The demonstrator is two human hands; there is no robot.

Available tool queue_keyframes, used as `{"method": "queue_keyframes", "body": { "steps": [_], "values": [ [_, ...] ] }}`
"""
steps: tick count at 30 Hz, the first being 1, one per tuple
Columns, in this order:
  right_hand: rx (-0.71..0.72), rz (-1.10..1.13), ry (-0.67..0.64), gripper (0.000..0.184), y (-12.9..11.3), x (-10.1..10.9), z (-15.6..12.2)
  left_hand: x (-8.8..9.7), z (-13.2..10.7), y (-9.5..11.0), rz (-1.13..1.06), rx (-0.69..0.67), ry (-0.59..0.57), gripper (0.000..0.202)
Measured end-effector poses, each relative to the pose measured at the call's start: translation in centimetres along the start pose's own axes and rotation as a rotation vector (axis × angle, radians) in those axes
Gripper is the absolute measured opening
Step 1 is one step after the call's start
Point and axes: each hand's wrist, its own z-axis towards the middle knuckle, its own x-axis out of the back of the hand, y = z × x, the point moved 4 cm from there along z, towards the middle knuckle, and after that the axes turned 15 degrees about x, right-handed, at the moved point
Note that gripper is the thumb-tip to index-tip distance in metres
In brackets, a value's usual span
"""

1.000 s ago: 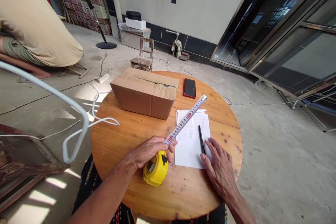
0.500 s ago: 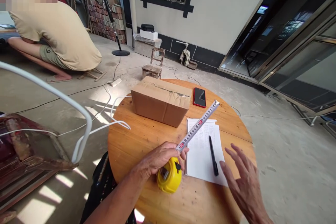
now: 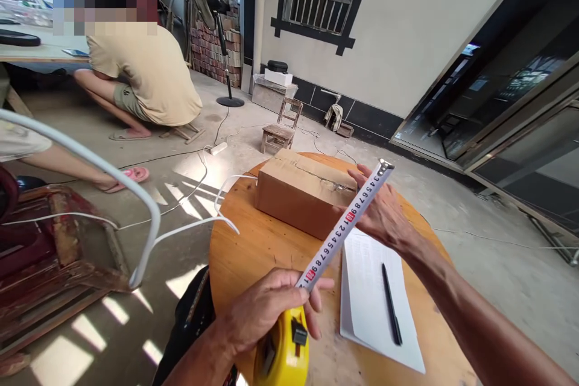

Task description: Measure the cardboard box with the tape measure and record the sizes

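The box (image 3: 296, 202) sits toward the far side of the desk (image 3: 253, 259), left of its middle. Nearer, to the box's right, lies the paper (image 3: 362, 304), with the pen (image 3: 391, 304) on its right part. The left hand (image 3: 269, 301) holds the tape measure (image 3: 292, 350) left of the paper; the blade (image 3: 335, 239) slants away rightward, in front of the right hand (image 3: 382, 208), which is by the box's right end. Behind the desk stands the chair (image 3: 278, 134); another person (image 3: 147, 78) is farther left, the doorway (image 3: 473, 87) right.
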Motion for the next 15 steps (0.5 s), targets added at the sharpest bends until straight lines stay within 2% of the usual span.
{"method": "queue_keyframes", "body": {
  "steps": [3, 6, 8, 11, 15],
  "values": [
    [0.111, 0.021, -0.129, 0.091, 0.1, -1.6, 4.0, 1.3, -1.6, -1.1, -0.045, 0.045, 0.065, 0.020],
    [0.155, 0.095, -0.279, 0.083, 0.7, -2.8, 6.3, 2.5, -3.2, -1.7, -0.023, 0.048, 0.152, 0.022],
    [0.162, 0.127, -0.323, 0.078, 0.7, -2.8, 6.7, 3.1, -4.4, -1.8, 0.002, 0.036, 0.198, 0.025],
    [0.174, 0.078, -0.265, 0.087, -1.2, -1.5, 5.9, 3.9, -6.0, -1.9, -0.019, 0.045, 0.269, 0.026],
    [0.211, -0.088, -0.115, 0.093, -6.3, 0.4, 2.3, 4.4, -8.3, -2.3, -0.110, 0.082, 0.355, 0.026]
  ]
}}
